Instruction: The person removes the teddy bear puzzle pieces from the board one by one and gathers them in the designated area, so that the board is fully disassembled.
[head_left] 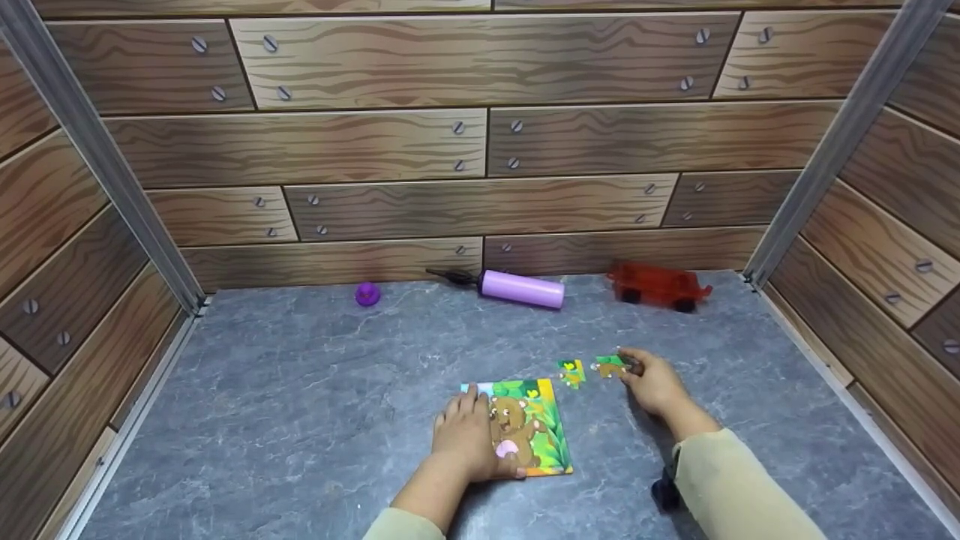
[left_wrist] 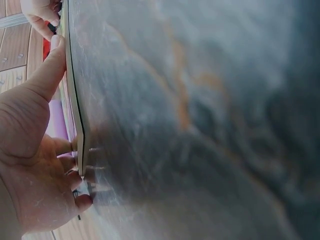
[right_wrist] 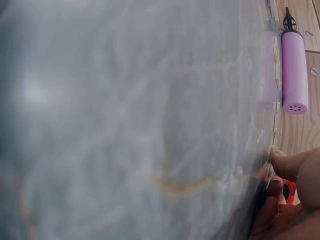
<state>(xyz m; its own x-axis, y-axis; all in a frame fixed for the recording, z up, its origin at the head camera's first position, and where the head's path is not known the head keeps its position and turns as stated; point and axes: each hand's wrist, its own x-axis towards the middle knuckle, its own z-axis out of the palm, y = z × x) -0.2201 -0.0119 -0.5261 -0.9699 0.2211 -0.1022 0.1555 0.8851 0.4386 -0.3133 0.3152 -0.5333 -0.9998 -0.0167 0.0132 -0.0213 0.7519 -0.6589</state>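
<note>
My left hand (head_left: 466, 435) lies over the left part of a square picture puzzle (head_left: 551, 427) showing a brown bear on green. In the left wrist view its thumb (left_wrist: 52, 67) stretches along one edge of the puzzle, while the other fingers reach past the far corner to the table. To the right, my right hand (head_left: 660, 386) pinches the right end of a small brown-and-green puzzle piece (head_left: 609, 367) between thumb and fingertips, low over the tabletop. Beside it lies a second puzzle piece (head_left: 571, 373), apart from the puzzle.
Along the back wall lie a purple round object (head_left: 367, 294), a lilac hand pump (head_left: 523, 289) with a black nozzle, and a red toy wagon (head_left: 658, 286) with black wheels. Wood-patterned panels enclose the grey marbled tabletop (head_left: 315, 420) at the back and sides.
</note>
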